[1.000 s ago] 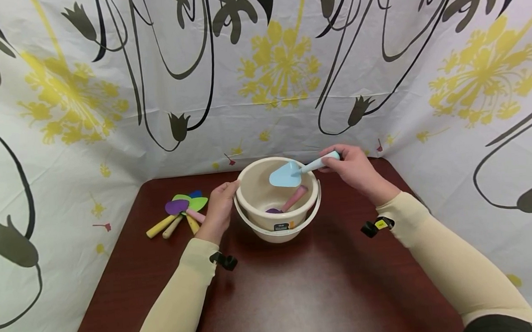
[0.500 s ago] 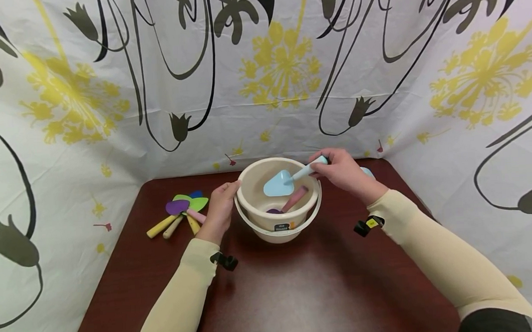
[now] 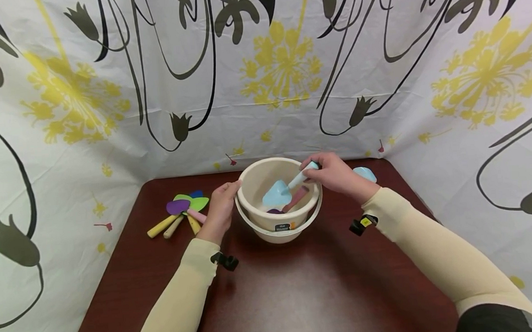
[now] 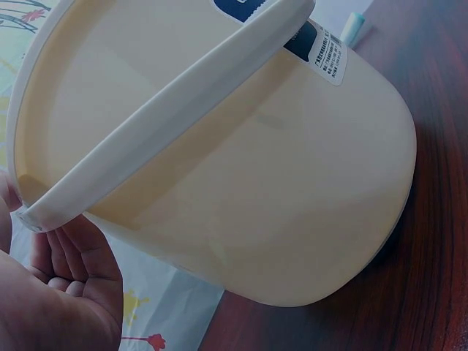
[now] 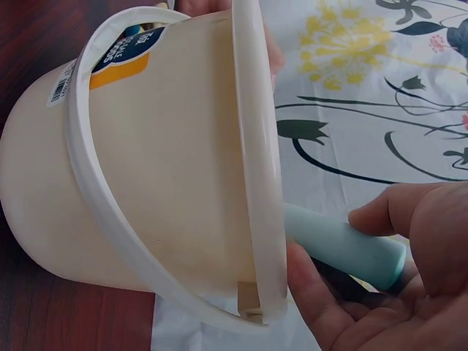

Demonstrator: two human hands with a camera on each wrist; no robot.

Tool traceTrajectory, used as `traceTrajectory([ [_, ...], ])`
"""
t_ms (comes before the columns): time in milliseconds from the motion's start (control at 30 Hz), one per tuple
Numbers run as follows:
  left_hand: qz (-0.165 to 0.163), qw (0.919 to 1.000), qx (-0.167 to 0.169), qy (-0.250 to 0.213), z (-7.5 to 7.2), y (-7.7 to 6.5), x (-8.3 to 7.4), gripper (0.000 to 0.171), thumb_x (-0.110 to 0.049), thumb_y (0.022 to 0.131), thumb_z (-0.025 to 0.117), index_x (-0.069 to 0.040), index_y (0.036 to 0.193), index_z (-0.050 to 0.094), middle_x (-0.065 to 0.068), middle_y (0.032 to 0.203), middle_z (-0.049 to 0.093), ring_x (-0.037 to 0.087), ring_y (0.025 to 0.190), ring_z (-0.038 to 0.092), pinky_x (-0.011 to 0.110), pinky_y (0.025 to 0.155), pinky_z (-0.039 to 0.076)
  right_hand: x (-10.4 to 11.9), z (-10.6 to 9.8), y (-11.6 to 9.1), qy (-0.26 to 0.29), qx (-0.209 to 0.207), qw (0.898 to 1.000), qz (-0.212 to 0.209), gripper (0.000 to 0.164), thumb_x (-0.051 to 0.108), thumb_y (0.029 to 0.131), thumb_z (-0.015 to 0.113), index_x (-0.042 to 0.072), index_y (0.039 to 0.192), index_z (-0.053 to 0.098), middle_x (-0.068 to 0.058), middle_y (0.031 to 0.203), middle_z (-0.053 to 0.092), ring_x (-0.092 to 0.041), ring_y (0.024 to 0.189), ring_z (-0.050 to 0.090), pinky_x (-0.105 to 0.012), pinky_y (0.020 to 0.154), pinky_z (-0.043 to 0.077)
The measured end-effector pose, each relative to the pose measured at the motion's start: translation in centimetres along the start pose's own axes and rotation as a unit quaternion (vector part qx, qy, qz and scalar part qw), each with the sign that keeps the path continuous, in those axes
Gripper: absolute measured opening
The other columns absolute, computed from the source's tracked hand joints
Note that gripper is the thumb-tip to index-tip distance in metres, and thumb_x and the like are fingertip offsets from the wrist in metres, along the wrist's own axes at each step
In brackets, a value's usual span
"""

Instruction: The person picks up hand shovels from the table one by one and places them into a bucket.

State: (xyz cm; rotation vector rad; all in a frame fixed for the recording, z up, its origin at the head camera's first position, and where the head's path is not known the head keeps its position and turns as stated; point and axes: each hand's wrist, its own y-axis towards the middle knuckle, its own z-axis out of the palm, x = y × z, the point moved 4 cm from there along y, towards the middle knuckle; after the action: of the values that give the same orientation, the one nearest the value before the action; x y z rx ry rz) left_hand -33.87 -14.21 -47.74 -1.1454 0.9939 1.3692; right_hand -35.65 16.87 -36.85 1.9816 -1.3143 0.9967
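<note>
A cream bucket [image 3: 279,216] with a white carrying handle [image 4: 172,110] stands upright at the back of the table. My left hand [image 3: 220,208] grips its rim on the left side, fingers curled below the edge in the left wrist view. Above the right rim, my right hand [image 3: 336,175] holds a light-blue toy trowel by its handle [image 5: 344,245]. The light-blue trowel's blade [image 3: 275,194] is down inside the bucket, pointing left. Beside that blade lies a tool with a pink handle [image 3: 296,198] and a purple head, partly hidden.
Several toy garden tools lie in a pile left of my left hand, among them one with a purple head [image 3: 178,206] and one with a yellow handle [image 3: 162,225]. Another light-blue piece [image 3: 364,174] rests behind my right forearm. A patterned cloth [image 3: 284,85] hangs behind the dark-red table [image 3: 282,295].
My right hand has moved left and slightly down, lowering the light-blue trowel's blade into the bucket. A light-blue piece behind my right arm has come into sight. My left hand stays on the rim.
</note>
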Motion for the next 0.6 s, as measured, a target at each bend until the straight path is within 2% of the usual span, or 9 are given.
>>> traceTrajectory([
  [133, -0.001, 1.0, -0.001, 0.0, 0.0, 0.0, 0.0, 0.032, -0.032, 0.106, 0.076, -0.007, 0.089, 0.07, 0.001, 0.083, 0.064, 0.017, 0.089, 0.06, 0.025, 0.082, 0.052, 0.1, 0.3, 0.2, 0.001, 0.023, 1.0, -0.002, 0.026, 0.012, 0.107, 0.066, -0.004, 0.125, 0.076, -0.019, 0.102, 0.074, -0.03, 0.103, 0.079, -0.035, 0.086, 0.063],
  [200, -0.001, 1.0, 0.0, 0.0, 0.1, 0.0, 0.0, 0.031, -0.032, 0.106, 0.076, -0.007, 0.088, 0.07, 0.001, 0.083, 0.064, 0.017, 0.088, 0.06, 0.025, 0.082, 0.052, 0.1, 0.5, 0.3, -0.013, 0.03, 0.999, -0.007, 0.025, 0.013, 0.107, 0.066, -0.003, 0.124, 0.077, -0.018, 0.1, 0.075, -0.032, 0.102, 0.078, -0.035, 0.085, 0.062],
  [400, 0.003, 1.0, -0.003, 0.0, 0.1, 0.0, -0.1, 0.03, -0.031, 0.107, 0.075, -0.009, 0.086, 0.069, 0.001, 0.082, 0.063, 0.016, 0.088, 0.059, 0.025, 0.082, 0.051, 0.5, 1.1, 0.7, -0.036, 0.062, 0.997, -0.019, 0.026, 0.013, 0.107, 0.065, -0.002, 0.125, 0.077, -0.017, 0.101, 0.079, -0.042, 0.1, 0.077, -0.036, 0.084, 0.06],
  [500, 0.003, 1.0, -0.003, 0.002, 0.1, -0.1, -0.2, 0.03, -0.031, 0.107, 0.075, -0.009, 0.087, 0.07, 0.0, 0.083, 0.063, 0.017, 0.088, 0.059, 0.025, 0.082, 0.051, 0.8, 1.4, 0.8, -0.059, 0.072, 0.995, -0.03, 0.027, 0.014, 0.106, 0.066, -0.002, 0.126, 0.076, -0.013, 0.102, 0.08, -0.038, 0.098, 0.077, -0.036, 0.083, 0.059],
  [600, 0.002, 1.0, -0.002, 0.003, 0.1, -0.1, -0.1, 0.031, -0.032, 0.107, 0.075, -0.008, 0.087, 0.07, 0.001, 0.083, 0.063, 0.017, 0.089, 0.059, 0.026, 0.083, 0.051, 0.9, 1.8, 0.9, -0.092, 0.076, 0.992, -0.037, 0.024, 0.016, 0.105, 0.068, 0.004, 0.124, 0.078, -0.009, 0.102, 0.078, -0.029, 0.095, 0.073, -0.036, 0.084, 0.056],
])
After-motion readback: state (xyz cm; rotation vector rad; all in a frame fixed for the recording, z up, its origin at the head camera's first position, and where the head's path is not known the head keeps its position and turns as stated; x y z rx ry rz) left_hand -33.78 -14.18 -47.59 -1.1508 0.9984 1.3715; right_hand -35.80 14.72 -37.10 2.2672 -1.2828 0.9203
